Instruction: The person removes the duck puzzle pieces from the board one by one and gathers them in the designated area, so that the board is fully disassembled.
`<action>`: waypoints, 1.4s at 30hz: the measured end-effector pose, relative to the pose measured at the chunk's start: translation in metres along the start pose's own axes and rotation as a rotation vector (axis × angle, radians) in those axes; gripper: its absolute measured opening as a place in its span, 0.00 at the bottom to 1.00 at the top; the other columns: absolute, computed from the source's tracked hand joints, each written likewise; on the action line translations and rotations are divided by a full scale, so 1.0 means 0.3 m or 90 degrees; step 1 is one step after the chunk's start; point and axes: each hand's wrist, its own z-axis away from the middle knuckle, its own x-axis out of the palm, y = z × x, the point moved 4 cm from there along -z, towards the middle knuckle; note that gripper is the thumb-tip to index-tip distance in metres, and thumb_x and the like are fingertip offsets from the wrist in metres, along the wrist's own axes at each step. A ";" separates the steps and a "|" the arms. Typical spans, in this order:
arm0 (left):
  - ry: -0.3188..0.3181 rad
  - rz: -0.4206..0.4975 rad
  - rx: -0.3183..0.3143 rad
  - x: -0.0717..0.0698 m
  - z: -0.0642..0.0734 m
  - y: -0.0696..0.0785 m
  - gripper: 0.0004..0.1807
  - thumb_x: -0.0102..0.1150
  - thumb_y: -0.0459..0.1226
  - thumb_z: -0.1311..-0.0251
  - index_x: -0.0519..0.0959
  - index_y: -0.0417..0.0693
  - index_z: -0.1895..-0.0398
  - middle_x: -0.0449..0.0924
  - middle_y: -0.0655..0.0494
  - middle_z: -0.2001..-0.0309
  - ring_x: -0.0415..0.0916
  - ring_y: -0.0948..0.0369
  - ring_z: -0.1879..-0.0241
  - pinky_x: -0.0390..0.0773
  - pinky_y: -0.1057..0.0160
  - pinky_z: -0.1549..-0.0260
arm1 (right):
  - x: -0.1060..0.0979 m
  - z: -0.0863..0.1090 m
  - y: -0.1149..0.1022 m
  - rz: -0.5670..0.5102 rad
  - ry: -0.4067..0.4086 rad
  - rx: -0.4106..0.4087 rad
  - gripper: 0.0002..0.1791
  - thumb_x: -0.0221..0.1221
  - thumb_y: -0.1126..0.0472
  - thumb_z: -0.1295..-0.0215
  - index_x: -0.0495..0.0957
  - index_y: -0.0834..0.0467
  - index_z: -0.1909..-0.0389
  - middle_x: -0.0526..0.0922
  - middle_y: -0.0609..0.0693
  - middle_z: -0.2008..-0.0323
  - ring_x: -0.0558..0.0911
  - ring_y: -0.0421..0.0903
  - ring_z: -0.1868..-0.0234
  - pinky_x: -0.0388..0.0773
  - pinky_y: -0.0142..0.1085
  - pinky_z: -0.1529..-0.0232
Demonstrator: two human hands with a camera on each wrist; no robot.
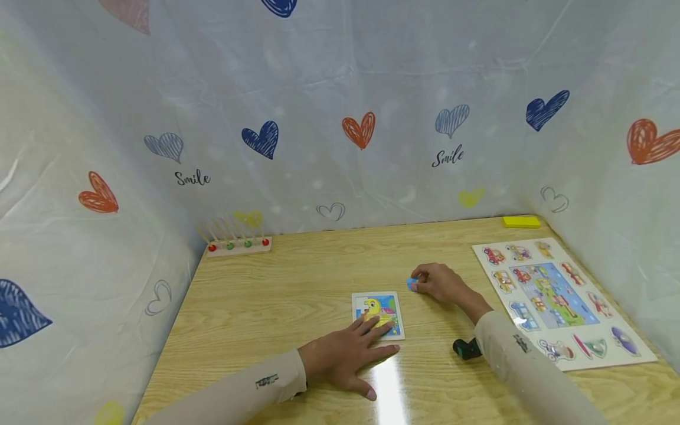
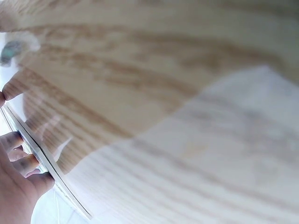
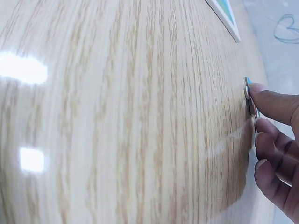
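Note:
A small jigsaw puzzle in a white frame (image 1: 375,294), showing a yellow bird-like figure, lies mid-table. My left hand (image 1: 357,353) rests on its lower part with fingers spread, covering some of the picture. The left wrist view shows those fingertips touching the puzzle board (image 2: 51,165). To the puzzle's right, my right hand (image 1: 440,283) pinches a small blue puzzle piece (image 1: 411,284) between thumb and fingers. In the right wrist view the piece (image 3: 250,93) appears edge-on, close to the tabletop, and the puzzle's corner (image 3: 229,23) shows above it.
A big vehicle puzzle board (image 1: 560,304) lies on the right, partly behind the right sleeve. At the back left stands a wooden peg rack (image 1: 239,248) with red and green beads. A yellow block (image 1: 521,222) sits at the back right corner. Heart-printed curtains (image 1: 313,189) border the table.

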 end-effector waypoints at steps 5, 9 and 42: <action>0.006 -0.008 0.002 0.003 0.002 -0.001 0.50 0.36 0.75 0.38 0.40 0.66 0.18 0.33 0.48 0.18 0.35 0.43 0.19 0.49 0.44 0.24 | 0.003 -0.003 -0.007 0.009 0.006 -0.008 0.13 0.66 0.54 0.34 0.84 0.57 0.55 0.84 0.47 0.65 0.79 0.43 0.64 0.77 0.42 0.60; 0.011 -0.011 0.003 0.002 0.003 -0.002 0.50 0.37 0.75 0.37 0.40 0.65 0.18 0.34 0.47 0.18 0.36 0.43 0.20 0.49 0.43 0.24 | 0.004 -0.005 -0.009 0.015 0.004 -0.010 0.13 0.66 0.54 0.34 0.84 0.57 0.55 0.83 0.48 0.65 0.78 0.43 0.65 0.76 0.41 0.61; 0.002 0.004 0.001 -0.011 0.003 0.006 0.50 0.39 0.74 0.37 0.41 0.66 0.18 0.36 0.48 0.18 0.37 0.44 0.20 0.50 0.44 0.24 | 0.023 -0.005 -0.095 -0.056 -0.035 -0.067 0.15 0.66 0.56 0.33 0.82 0.59 0.50 0.81 0.45 0.67 0.75 0.40 0.69 0.73 0.36 0.63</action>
